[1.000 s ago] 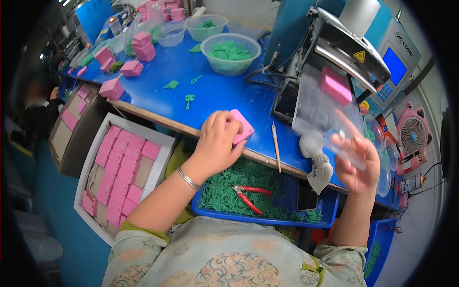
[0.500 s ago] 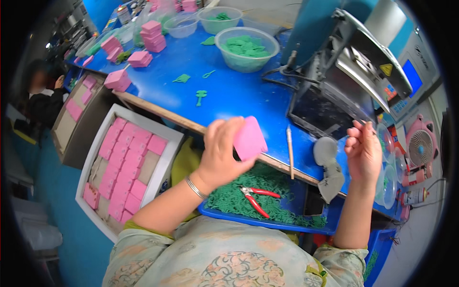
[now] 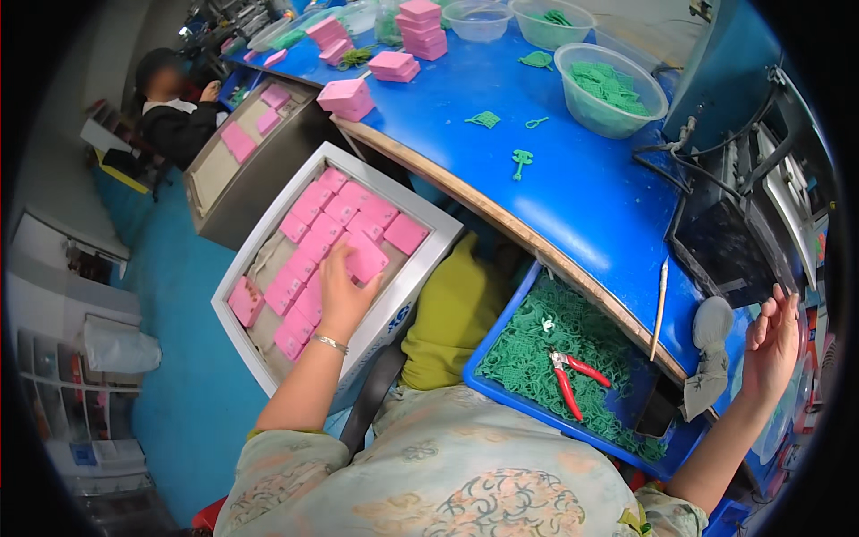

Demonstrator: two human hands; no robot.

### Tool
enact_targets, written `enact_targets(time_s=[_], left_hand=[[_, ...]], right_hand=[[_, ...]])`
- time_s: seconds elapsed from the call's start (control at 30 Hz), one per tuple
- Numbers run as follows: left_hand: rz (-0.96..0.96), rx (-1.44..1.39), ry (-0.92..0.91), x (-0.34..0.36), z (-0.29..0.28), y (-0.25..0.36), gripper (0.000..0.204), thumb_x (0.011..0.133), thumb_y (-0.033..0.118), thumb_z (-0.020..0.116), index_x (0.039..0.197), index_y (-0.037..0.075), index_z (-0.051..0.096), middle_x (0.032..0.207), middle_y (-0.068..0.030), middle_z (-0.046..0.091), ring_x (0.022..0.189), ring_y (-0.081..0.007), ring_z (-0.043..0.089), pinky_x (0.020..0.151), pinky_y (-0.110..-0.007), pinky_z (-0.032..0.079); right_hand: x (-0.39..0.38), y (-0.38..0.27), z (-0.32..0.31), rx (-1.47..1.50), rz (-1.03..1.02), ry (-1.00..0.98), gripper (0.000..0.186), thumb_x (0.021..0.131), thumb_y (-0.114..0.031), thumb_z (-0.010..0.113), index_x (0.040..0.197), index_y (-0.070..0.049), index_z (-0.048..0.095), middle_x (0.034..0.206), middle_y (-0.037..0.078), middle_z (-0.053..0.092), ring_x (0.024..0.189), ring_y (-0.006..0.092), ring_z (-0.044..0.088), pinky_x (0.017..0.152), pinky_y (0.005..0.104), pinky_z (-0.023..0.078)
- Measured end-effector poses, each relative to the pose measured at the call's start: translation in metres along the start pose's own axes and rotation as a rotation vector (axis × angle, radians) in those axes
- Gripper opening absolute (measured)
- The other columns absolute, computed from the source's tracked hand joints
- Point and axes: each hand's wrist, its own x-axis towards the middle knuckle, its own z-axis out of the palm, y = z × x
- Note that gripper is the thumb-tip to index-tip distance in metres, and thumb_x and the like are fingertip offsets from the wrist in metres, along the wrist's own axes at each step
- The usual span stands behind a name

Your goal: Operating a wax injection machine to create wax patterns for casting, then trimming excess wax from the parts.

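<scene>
My left hand (image 3: 344,291) grips a pink block (image 3: 365,256) over a white-rimmed box (image 3: 229,277) holding several other pink blocks (image 3: 406,234). My right hand (image 3: 769,345) is raised at the right, fingers apart and loosely bent, with nothing visible in it, beside a black machine (image 3: 727,251) and a grey cloth bundle (image 3: 711,349). A thin wooden-handled tool (image 3: 659,304) lies near the table edge. Below that, a blue tray (image 3: 490,353) holds tangled green pieces (image 3: 528,345) and red-handled pliers (image 3: 573,385).
The blue table (image 3: 465,161) carries pink stacks (image 3: 420,27), plastic bowls (image 3: 608,112) and loose green pieces (image 3: 522,164). A person (image 3: 170,134) in dark clothing sits at the upper left near another pink-block box (image 3: 215,179). A white bag (image 3: 121,345) is on shelving at left.
My left hand carried the pink block from the table edge left into the box. My right hand no longer holds the clear plastic piece. The view has turned left.
</scene>
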Motion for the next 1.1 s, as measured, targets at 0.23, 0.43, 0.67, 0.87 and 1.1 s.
enact_targets(time_s=[0.23,0.43,0.67,0.87,1.1], left_hand=[[-0.785,-0.652,-0.312,0.003,0.004,-0.029,0.026,0.085,0.020,0.054,0.091,-0.005,0.053,0.099,-0.0148,0.053,0.087,-0.0197,0.056,0.064,-0.028,0.050],[-0.937,-1.007,-0.339,-0.007,0.031,-0.024,0.031,0.082,0.005,0.050,0.110,-0.008,0.042,0.088,-0.0165,0.053,0.083,-0.0219,0.057,0.074,-0.031,0.050],[-0.181,-0.121,-0.547,-0.008,0.003,-0.032,0.032,0.073,-0.004,0.050,0.104,0.000,0.053,0.098,-0.0145,0.058,0.088,-0.0270,0.057,0.077,-0.037,0.045],[0.208,0.705,-0.822,-0.011,-0.017,-0.040,0.021,0.070,0.013,0.057,0.089,0.004,0.062,0.095,-0.0135,0.059,0.097,-0.0296,0.051,0.082,-0.041,0.040],[0.307,0.939,-1.127,0.021,-0.017,-0.006,0.049,0.058,0.032,0.074,0.092,0.002,0.057,0.091,-0.0172,0.058,0.093,-0.0309,0.054,0.083,-0.039,0.041]], right_hand=[[-0.003,-0.002,0.000,-0.031,0.019,-0.009,0.028,0.093,-0.025,0.045,0.102,-0.001,0.054,0.074,0.004,0.058,0.045,0.0040,0.042,0.038,0.0152,0.031],[0.005,-0.002,0.004,0.029,0.058,0.010,0.029,0.093,-0.026,0.045,0.100,0.001,0.055,0.073,0.003,0.057,0.045,0.0038,0.043,0.038,0.0156,0.031],[-0.019,-0.001,0.022,-0.310,0.020,-0.054,0.027,0.089,-0.027,0.053,0.097,-0.001,0.056,0.074,0.004,0.058,0.052,0.0078,0.050,0.047,0.0183,0.039],[-0.064,0.003,0.098,-1.346,-0.525,-0.771,0.057,0.054,-0.012,0.074,0.107,-0.001,0.055,0.107,0.016,0.053,0.091,0.0314,0.052,0.078,0.0386,0.043],[-0.077,0.035,0.054,-1.328,-0.774,-0.725,0.031,0.066,-0.009,0.056,0.095,0.001,0.059,0.097,0.012,0.057,0.089,0.0267,0.055,0.077,0.0353,0.045]])
